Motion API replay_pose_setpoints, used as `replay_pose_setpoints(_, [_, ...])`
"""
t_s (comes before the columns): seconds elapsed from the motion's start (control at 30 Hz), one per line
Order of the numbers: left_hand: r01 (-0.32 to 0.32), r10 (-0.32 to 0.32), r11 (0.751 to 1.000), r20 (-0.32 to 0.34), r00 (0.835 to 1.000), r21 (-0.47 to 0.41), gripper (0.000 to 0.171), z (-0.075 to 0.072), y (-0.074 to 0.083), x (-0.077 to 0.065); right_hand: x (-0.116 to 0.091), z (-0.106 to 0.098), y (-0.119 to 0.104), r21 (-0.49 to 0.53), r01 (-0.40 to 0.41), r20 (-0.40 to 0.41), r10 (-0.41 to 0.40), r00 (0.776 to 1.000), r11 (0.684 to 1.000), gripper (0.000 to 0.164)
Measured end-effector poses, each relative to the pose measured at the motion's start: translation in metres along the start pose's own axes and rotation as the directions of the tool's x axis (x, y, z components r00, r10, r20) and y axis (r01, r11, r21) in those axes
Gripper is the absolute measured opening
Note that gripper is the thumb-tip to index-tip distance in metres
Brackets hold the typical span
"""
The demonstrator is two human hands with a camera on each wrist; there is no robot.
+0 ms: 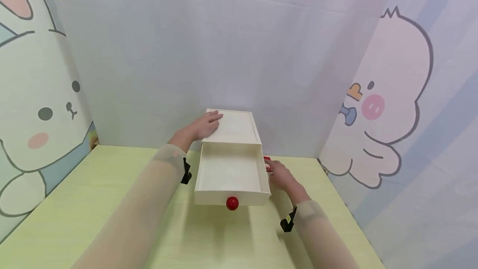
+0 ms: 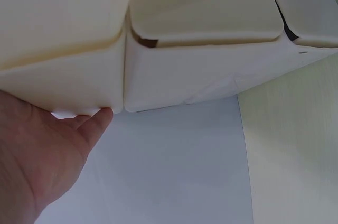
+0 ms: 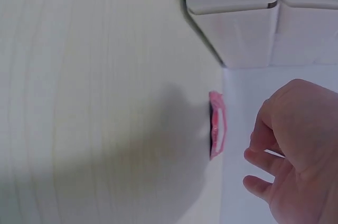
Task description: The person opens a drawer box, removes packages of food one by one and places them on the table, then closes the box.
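A white drawer cabinet (image 1: 235, 125) stands at the back of the table, its top drawer (image 1: 232, 198) pulled out and showing a bare inside. A round red knob (image 1: 232, 203) sits on the drawer's front. My left hand (image 1: 205, 126) rests on the left side of the cabinet's top, fingers extended across it; the left wrist view shows the thumb (image 2: 99, 124) at the cabinet's edge. Right of the cabinet, my right hand (image 1: 282, 176) reaches toward a small red packet (image 3: 216, 124) on the table. In the right wrist view its fingers are loosely bent, apart from the packet.
The pale yellow table (image 1: 112, 194) ends at a light grey curtain (image 1: 186, 53) behind the cabinet. Cartoon-printed cloth walls stand on the left (image 1: 37, 107) and right (image 1: 396, 107). More tiers of the cabinet (image 2: 206, 71) show beneath the top one.
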State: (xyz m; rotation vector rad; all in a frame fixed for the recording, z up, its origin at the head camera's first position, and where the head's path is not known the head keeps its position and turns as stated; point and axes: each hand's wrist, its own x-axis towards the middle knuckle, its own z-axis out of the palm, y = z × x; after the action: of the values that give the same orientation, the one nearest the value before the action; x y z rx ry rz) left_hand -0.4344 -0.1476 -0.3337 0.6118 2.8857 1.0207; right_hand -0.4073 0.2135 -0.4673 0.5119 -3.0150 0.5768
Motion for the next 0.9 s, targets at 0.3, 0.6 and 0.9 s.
replay_pose_setpoints(0.3, [-0.004,0.004,1.0,0.002,1.0,-0.026,0.061,0.002,0.0,0.0,-0.03,-0.021,-0.01,0.129,0.059,-0.101,-0.046,0.994,0.99,0.06])
replay_pose_setpoints(0.6, [-0.003,0.003,1.0,-0.007,1.0,-0.028,0.061,0.001,0.002,-0.001,-0.071,-0.052,-0.044,0.26,0.117,-0.259,-0.048,0.965,0.958,0.044])
replay_pose_setpoints(0.9, [0.001,-0.001,1.0,-0.004,1.0,-0.025,0.061,0.001,0.002,-0.003,-0.109,-0.077,-0.079,0.262,0.246,-0.407,-0.124,0.905,0.933,0.036])
